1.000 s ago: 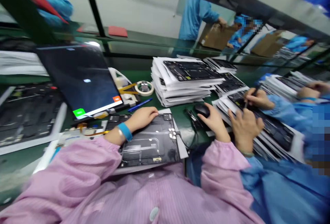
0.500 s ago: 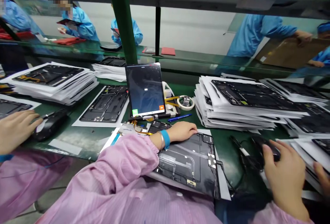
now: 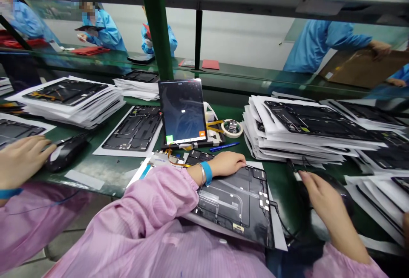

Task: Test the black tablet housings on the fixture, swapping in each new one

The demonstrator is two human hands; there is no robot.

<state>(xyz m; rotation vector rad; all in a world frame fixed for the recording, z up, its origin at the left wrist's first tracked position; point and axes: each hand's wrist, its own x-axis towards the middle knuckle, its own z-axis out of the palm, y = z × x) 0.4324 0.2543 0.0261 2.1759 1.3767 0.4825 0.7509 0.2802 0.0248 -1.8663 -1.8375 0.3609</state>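
An open black tablet housing [image 3: 236, 214] lies in front of me on white paper, with connectors and flat strips showing inside. My left hand [image 3: 227, 163], blue band at the wrist, lies across its upper part, fingers curled at the far edge. Right of the housing, my right hand [image 3: 326, 192] pinches a thin black cable [image 3: 290, 168] near its white label; the thumb is mostly hidden. Beside and partly behind that hand sits a rounded black mouse [image 3: 343, 197]. A lit tablet screen [image 3: 182, 114] stands upright beyond the housing, yellow flex strips below it.
Paper-layered housings are stacked left [image 3: 76, 107] and right [image 3: 294, 141]. A blue pen [image 3: 224, 146] and a tape roll [image 3: 231, 128] lie by the screen. At left, a co-worker's hand [image 3: 24, 160] rests by another black mouse [image 3: 68, 152]. People in blue work behind the glass.
My right hand has moved left and slightly up, off the black mouse and onto the cable, whose white label has shifted up. My left hand stays on the tablet housing.
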